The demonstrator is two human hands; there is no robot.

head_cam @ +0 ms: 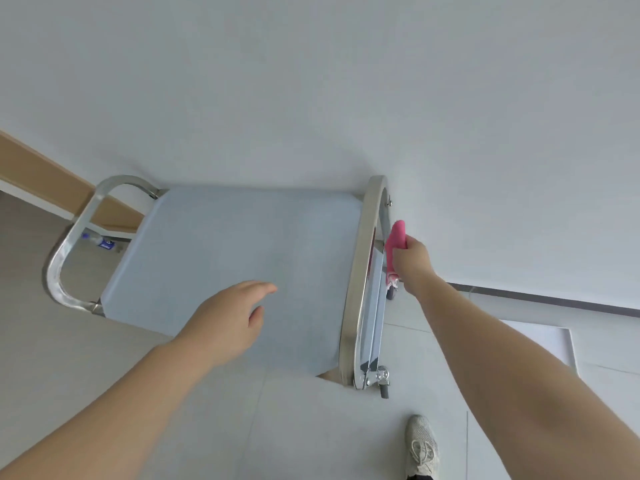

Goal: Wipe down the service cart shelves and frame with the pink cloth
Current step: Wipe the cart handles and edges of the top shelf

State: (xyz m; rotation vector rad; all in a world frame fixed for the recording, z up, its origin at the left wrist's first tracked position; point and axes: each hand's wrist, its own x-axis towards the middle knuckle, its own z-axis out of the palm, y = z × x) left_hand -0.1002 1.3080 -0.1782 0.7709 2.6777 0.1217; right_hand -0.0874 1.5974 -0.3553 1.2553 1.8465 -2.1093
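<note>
The service cart stands against a white wall, seen from above, with a pale blue top shelf [214, 258] and a shiny steel frame; one handle loop [74, 237] is at the left, another frame bar [363, 271] runs down the right side. My right hand [414, 263] is shut on the pink cloth [394, 245], held against the outer side of the right frame, below the top rail. My left hand [230, 317] hovers over the top shelf's near part, fingers apart and holding nothing. The lower shelves are mostly hidden under the top one.
A caster wheel [382, 384] shows at the cart's near right corner. My shoe [422, 446] is on the tiled floor just below it. A wooden board [41, 171] leans along the wall at left, and a plastic bottle [100, 241] lies on the floor behind the left handle.
</note>
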